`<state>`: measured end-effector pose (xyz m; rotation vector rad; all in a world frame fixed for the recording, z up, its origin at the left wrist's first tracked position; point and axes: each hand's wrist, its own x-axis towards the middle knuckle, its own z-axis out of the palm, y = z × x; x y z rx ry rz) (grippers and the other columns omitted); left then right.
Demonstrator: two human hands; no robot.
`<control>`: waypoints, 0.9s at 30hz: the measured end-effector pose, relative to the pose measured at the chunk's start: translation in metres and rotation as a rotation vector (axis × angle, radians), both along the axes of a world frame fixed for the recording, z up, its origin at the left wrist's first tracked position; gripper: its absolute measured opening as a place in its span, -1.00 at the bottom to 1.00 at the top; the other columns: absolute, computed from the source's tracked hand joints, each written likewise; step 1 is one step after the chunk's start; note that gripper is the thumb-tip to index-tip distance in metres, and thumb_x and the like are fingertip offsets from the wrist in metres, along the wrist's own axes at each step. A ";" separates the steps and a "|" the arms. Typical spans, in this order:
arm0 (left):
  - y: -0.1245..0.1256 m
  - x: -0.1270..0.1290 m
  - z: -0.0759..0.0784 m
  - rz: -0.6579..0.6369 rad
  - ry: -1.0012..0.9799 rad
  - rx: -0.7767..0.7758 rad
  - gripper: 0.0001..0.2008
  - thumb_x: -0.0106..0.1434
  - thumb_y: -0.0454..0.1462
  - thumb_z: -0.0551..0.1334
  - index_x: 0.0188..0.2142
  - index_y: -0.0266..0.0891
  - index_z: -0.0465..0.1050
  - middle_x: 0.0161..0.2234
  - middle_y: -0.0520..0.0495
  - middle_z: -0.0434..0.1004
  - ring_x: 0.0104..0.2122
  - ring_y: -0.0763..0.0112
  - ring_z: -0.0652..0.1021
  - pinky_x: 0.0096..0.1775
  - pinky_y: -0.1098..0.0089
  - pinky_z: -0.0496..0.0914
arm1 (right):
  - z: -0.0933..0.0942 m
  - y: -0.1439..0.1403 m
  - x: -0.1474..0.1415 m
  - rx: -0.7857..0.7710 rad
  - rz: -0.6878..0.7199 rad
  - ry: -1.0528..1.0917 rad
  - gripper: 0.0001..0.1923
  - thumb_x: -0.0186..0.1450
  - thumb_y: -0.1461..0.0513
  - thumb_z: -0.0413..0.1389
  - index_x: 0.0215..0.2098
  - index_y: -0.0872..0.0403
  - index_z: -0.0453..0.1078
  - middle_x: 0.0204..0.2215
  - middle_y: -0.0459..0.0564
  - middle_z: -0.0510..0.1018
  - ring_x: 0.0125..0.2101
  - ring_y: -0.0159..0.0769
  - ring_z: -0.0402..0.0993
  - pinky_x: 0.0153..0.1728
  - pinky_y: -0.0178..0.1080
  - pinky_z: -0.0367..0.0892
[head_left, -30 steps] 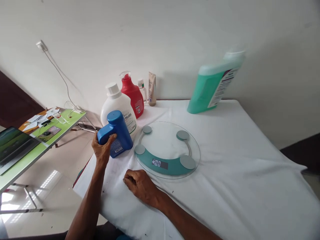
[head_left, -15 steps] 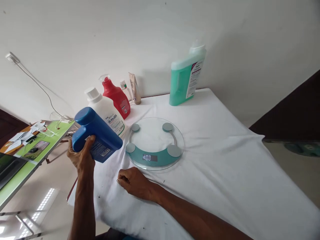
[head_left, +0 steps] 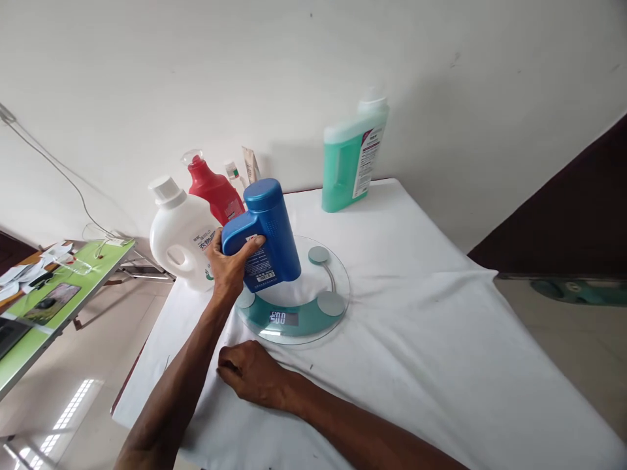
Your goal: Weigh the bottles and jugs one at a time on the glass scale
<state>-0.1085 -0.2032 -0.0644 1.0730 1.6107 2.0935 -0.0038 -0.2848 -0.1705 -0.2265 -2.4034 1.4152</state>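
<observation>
Bottles, four: blue bottle [head_left: 267, 232] over glass scale [head_left: 313, 307], gripped at its handle by left hand [head_left: 226, 264], fingers wrapped tight. White jug [head_left: 179, 232], red bottle [head_left: 213, 189], green-liquid bottle [head_left: 350, 160] against the wall. Right hand [head_left: 252, 375] curled loosely, knuckles on tablecloth [head_left: 416, 313].

Two bare forearms, entering from the bottom edge. No sleeves, cuffs or gloves anywhere along the visible length. Left hand [head_left: 230, 264] bare, no ring, no watch, no band at the wrist. Right hand [head_left: 252, 375] likewise bare, knuckles plain, wrist unadorned. Fingernails short where visible on the left thumb. Sparse fine hair along both forearms. Upper arms, shoulders and clothing outside the frame. A dark patch at the very bottom edge between the arms, too little of it showing to identify.
</observation>
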 end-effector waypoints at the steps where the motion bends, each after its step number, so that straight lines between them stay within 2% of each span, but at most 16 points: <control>1: 0.005 0.001 -0.003 -0.012 0.002 0.000 -0.49 -0.14 -0.09 0.66 -0.27 -0.19 0.53 -0.34 0.05 0.59 -0.38 0.38 0.58 -0.27 0.34 0.53 | -0.001 0.000 0.000 -0.008 0.004 0.003 -0.76 0.31 0.40 0.17 -0.46 0.04 0.28 -0.49 -0.14 0.54 -0.46 -0.37 0.37 -0.35 -0.31 0.19; 6: 0.016 0.004 -0.013 -0.020 0.085 -0.028 -0.50 -0.13 -0.07 0.66 -0.32 -0.20 0.50 -0.37 0.07 0.53 -0.40 0.42 0.53 -0.32 0.37 0.49 | -0.006 0.001 -0.002 -0.067 -0.003 0.030 -0.68 0.30 0.38 0.19 -0.50 0.02 0.18 -0.53 -0.15 0.49 -0.49 -0.38 0.33 -0.36 -0.31 0.17; 12: 0.013 0.003 -0.013 0.010 0.223 -0.054 -0.50 -0.09 -0.02 0.64 -0.36 -0.19 0.46 -0.40 0.08 0.47 -0.42 0.43 0.46 -0.36 0.39 0.41 | -0.004 0.001 -0.001 -0.124 -0.001 0.054 -0.67 0.28 0.40 0.17 -0.49 0.01 0.13 -0.57 -0.20 0.37 -0.52 -0.40 0.24 -0.41 -0.31 0.13; 15: 0.010 -0.005 -0.012 -0.056 0.270 -0.084 -0.52 0.00 0.03 0.60 -0.30 -0.19 0.50 -0.37 0.04 0.51 -0.38 0.38 0.51 -0.31 0.36 0.44 | -0.002 0.001 0.000 -0.117 -0.011 0.056 -0.67 0.28 0.41 0.17 -0.48 0.01 0.12 -0.58 -0.23 0.29 -0.53 -0.42 0.19 -0.41 -0.31 0.10; 19: -0.007 -0.025 -0.017 -0.130 0.309 -0.058 -0.48 0.16 0.14 0.49 -0.11 -0.18 0.57 -0.20 -0.08 0.64 -0.19 0.23 0.63 -0.14 0.27 0.53 | -0.002 0.001 0.002 -0.113 -0.017 0.071 -0.64 0.32 0.39 0.16 -0.48 0.01 0.09 -0.60 -0.25 0.22 -0.55 -0.44 0.14 -0.43 -0.31 0.08; 22: -0.027 -0.043 -0.028 -0.020 0.302 -0.033 -0.52 0.35 0.17 0.31 -0.12 -0.20 0.57 -0.18 -0.14 0.67 -0.15 0.21 0.66 -0.08 0.24 0.55 | -0.002 0.001 0.002 -0.120 -0.005 0.075 -0.65 0.33 0.39 0.17 -0.47 0.00 0.11 -0.60 -0.24 0.27 -0.56 -0.44 0.18 -0.43 -0.33 0.11; 25: -0.044 -0.057 -0.042 0.156 0.243 -0.030 -0.55 0.45 0.12 0.21 -0.16 -0.22 0.56 -0.30 -0.10 0.64 -0.25 0.30 0.64 -0.16 0.30 0.52 | -0.002 0.002 0.002 -0.138 -0.007 0.077 -0.66 0.32 0.40 0.18 -0.45 0.00 0.13 -0.58 -0.23 0.33 -0.55 -0.44 0.21 -0.42 -0.34 0.13; 27: -0.051 -0.063 -0.048 0.221 0.216 -0.022 -0.55 0.48 0.11 0.17 -0.21 -0.22 0.54 -0.39 -0.05 0.58 -0.34 0.35 0.61 -0.23 0.34 0.49 | -0.002 0.002 0.001 -0.143 -0.006 0.083 -0.66 0.32 0.40 0.18 -0.45 0.00 0.12 -0.57 -0.23 0.33 -0.55 -0.44 0.20 -0.42 -0.34 0.12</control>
